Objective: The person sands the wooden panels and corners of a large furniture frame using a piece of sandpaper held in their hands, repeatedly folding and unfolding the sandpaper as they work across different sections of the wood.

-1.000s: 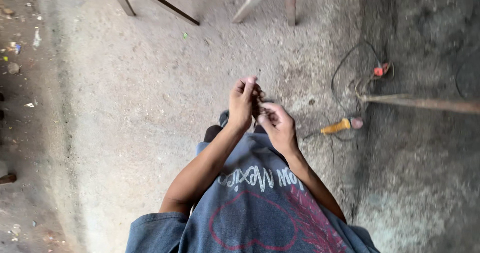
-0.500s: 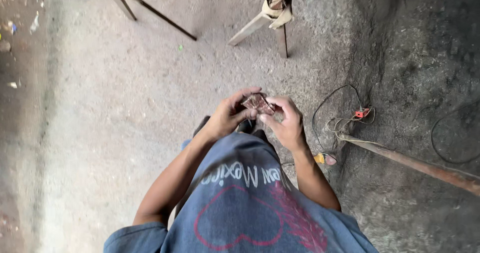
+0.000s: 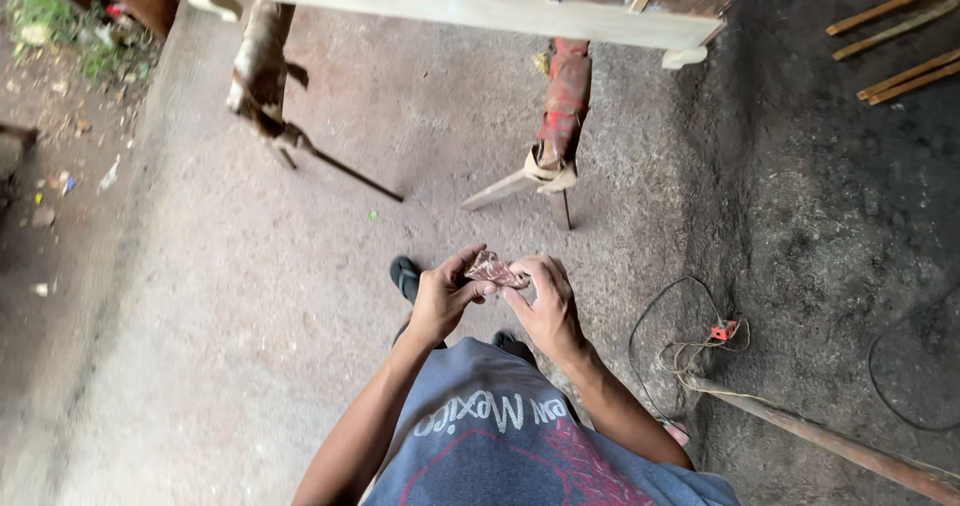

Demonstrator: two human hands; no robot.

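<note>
Over a dusty concrete floor (image 3: 230, 296), both hands' grip, left hand (image 3: 440, 301) and right hand (image 3: 548, 306), pinches a crumpled reddish scrap (image 3: 493, 268).

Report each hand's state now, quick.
Left hand: shut on the crumpled reddish-brown scrap.
Right hand: shut on the same scrap's other end.

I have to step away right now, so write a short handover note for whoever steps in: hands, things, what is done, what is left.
Left hand: closed on the near end of a small crumpled reddish-brown piece, thumb on top.
Right hand: fingers pinch the same piece from the other side.
Where: the piece is held at waist height, over a concrete floor, in front of a wooden frame on trestle legs. Black cable lies to the right.
Done: the piece is in both hands.
Left: it has touched nothing else; what it is cannot be told.
</note>
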